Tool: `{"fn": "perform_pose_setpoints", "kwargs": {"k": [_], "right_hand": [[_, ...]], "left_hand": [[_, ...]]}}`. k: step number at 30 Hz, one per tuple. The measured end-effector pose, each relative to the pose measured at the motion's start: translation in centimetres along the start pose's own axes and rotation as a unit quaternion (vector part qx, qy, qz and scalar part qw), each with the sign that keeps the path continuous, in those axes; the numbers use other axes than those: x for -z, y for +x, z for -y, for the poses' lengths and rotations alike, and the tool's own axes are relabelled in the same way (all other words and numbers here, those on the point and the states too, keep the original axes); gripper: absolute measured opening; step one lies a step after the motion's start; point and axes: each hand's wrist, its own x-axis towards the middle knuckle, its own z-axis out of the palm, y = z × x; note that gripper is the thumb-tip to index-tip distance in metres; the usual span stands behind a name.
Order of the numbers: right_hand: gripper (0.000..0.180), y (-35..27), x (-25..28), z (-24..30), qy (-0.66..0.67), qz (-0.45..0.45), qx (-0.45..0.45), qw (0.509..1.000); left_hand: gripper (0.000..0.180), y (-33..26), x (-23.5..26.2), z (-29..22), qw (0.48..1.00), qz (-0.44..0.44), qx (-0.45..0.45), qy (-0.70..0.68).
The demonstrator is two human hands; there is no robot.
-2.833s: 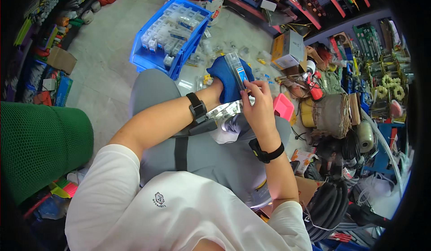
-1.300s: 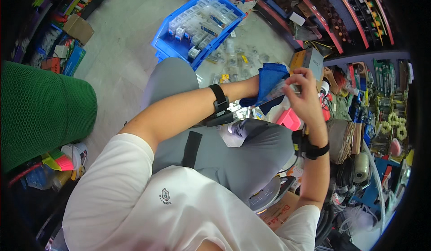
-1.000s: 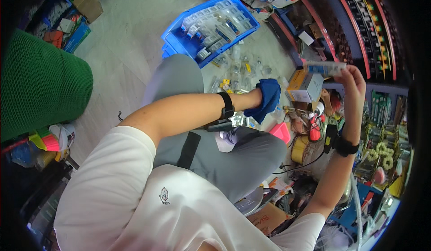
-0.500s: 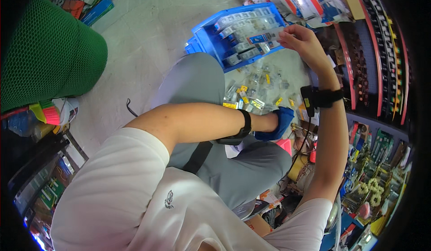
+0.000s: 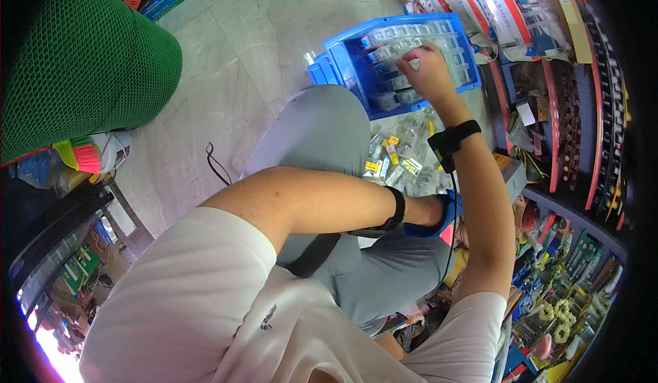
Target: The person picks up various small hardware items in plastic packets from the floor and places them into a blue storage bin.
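Clear boxes (image 5: pixel 404 35) in rows inside blue bin (image 5: pixel 351 73), right grip (image 5: pixel 428 75) above, its hold unclear

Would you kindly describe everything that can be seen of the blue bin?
The blue bin looks like smooth plastic, open-topped with raised walls and a stepped edge at the picture's left. It stands on the pale floor beyond the bent knee, holding rows of small clear boxes. The right hand appears over it, hiding part of the contents; whether the hand touches anything inside is unclear.
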Motion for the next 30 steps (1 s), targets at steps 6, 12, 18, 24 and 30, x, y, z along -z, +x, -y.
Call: {"fn": "perform_pose_setpoints", "kwargs": {"k": [6, 12, 18, 24, 30], "right_hand": [[0.017, -0.9, -2.0, -0.1, -0.171, -0.063, 0.045, 0.982], [0.022, -0.1, -1.1, 1.4, -0.181, -0.056, 0.076, 0.979], [0.032, 0.1, -1.1, 0.8, -0.121, 0.012, 0.224, 0.967], [0.030, 0.4, -0.5, 1.2, -0.173, 0.013, 0.271, 0.947], [0.028, 1.0, -1.1, 1.1, -0.192, 0.044, 0.230, 0.953]], "left_hand": [[0.034, -1.4, 0.9, 0.1, 0.999, 0.020, 0.035, -0.031], [0.034, -2.2, 2.6, -0.8, 0.998, 0.028, 0.033, -0.045], [0.033, -2.6, 3.4, -1.7, 0.997, 0.037, 0.028, -0.056], [0.033, -2.9, 4.3, -2.3, 0.997, 0.036, 0.027, -0.069], [0.033, -3.3, 4.8, -2.8, 0.996, 0.036, 0.025, -0.081]]}}
